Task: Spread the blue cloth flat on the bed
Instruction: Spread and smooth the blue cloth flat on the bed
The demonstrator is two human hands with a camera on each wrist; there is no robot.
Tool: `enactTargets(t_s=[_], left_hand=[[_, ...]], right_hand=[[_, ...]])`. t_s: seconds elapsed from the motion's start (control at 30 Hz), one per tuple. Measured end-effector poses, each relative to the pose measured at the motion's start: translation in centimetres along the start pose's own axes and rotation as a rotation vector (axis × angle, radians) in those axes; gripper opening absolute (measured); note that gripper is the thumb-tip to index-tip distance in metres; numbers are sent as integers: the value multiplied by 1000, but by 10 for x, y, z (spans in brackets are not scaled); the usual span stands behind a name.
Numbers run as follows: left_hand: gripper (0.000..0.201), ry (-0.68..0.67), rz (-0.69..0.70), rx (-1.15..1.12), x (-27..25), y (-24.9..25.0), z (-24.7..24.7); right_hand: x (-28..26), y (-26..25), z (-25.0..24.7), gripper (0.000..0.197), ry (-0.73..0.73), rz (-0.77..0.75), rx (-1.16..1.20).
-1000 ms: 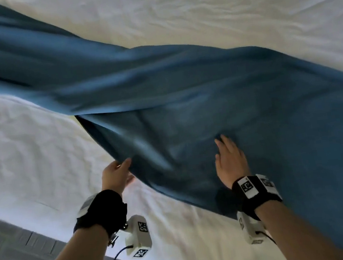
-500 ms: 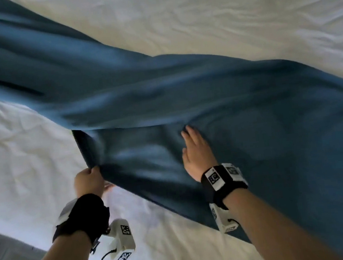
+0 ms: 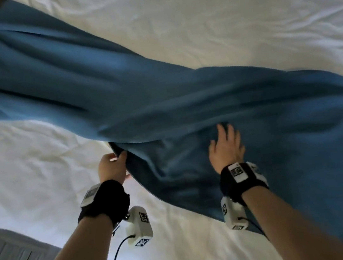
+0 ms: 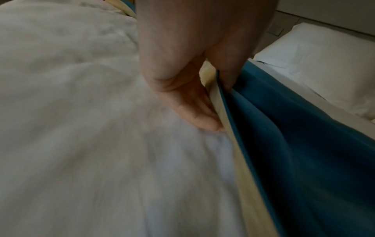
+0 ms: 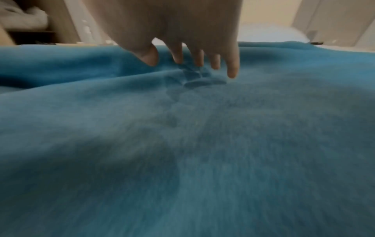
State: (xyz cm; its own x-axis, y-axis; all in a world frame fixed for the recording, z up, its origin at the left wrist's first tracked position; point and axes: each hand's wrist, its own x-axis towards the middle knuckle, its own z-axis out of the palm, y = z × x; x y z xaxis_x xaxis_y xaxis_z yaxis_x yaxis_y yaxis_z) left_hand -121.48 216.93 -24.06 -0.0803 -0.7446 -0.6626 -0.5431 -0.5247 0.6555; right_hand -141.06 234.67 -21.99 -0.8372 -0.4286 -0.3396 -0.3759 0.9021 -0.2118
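Observation:
A long blue cloth lies diagonally across the white bed, bunched into folds through its middle. My left hand pinches the cloth's near edge, thumb over and fingers under, showing a cream underside. To the right, my right hand lies on top of the cloth with straight, spread fingers pressing the blue cloth down. The cloth's far left end runs out of the head view.
White crumpled bedding shows on both sides of the cloth. The bed's near edge meets a grey floor at bottom left. A white pillow lies beyond the cloth in the left wrist view. Furniture stands past the bed.
Both hands have shifted along the cloth's near edge. The left hand went from fingers under the edge to a closed pinch on it. The right hand stays flat on the cloth.

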Motion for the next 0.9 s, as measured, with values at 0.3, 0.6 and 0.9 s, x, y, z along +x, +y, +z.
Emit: enactTargets(t_s=[0.3, 0.6, 0.9], left_hand=[[27, -10, -108, 37, -8, -43, -67], [49, 96, 436, 493, -31, 38, -19], [11, -135, 693, 636, -5, 133, 118]], right_hand=[[-24, -89, 46, 53, -195, -431, -40], [2, -58, -8, 34, -52, -481, 387], [114, 62, -87, 34, 196, -363, 244]])
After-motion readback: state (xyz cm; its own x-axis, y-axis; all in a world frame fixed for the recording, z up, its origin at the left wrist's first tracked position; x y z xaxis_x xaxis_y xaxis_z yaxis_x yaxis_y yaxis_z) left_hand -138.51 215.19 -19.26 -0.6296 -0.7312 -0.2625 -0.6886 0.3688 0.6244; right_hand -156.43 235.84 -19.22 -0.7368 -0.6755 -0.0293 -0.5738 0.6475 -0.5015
